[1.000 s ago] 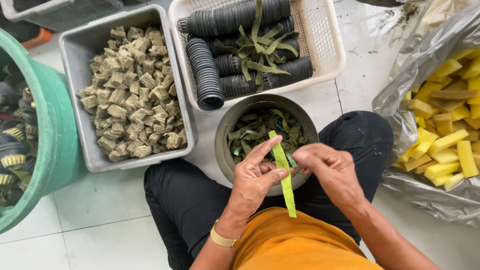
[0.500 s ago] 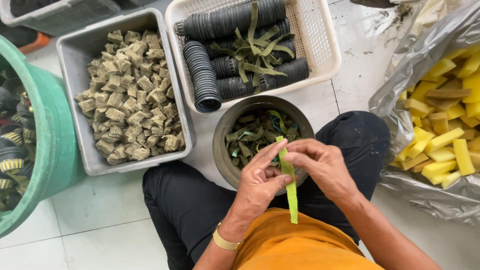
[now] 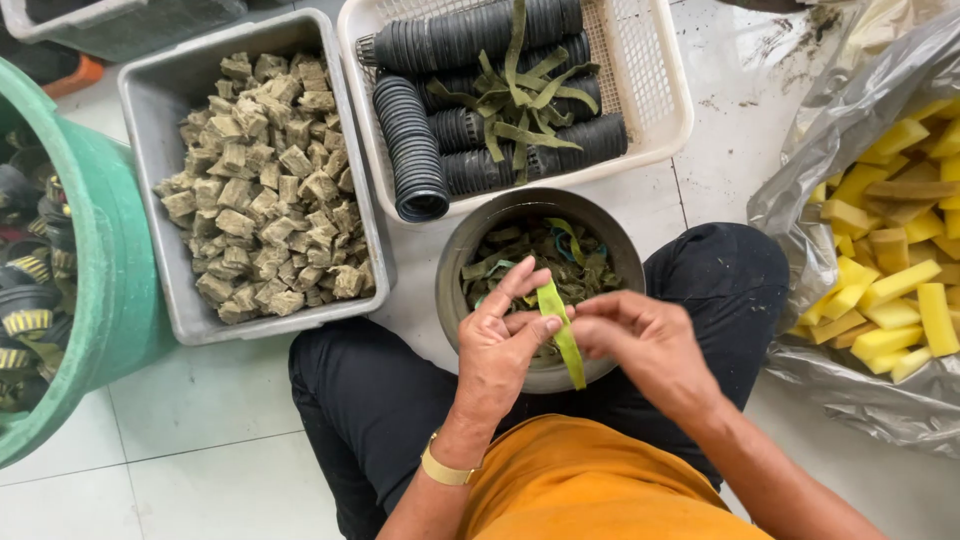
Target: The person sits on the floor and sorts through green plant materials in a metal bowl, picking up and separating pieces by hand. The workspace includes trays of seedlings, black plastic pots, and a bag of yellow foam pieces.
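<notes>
My left hand (image 3: 500, 345) and my right hand (image 3: 640, 340) meet over a dark round bowl (image 3: 475, 240) resting between my knees. Both pinch one bright green leaf strip (image 3: 562, 335), which hangs down between the fingers. The bowl holds several darker green leaf strips (image 3: 560, 255). A gold band sits on my left wrist.
A grey tub (image 3: 150, 160) of brownish cubes (image 3: 265, 190) stands at the left. A white basket (image 3: 655, 90) holds stacked black net pots (image 3: 415, 150) and leaf strips. A green bucket (image 3: 95, 260) is at far left; a plastic bag (image 3: 830, 230) of yellow sponge blocks (image 3: 900, 290) at right.
The green strip has been drawn through my fingers, so a shorter length hangs below my hands. My hands stayed over the bowl.
</notes>
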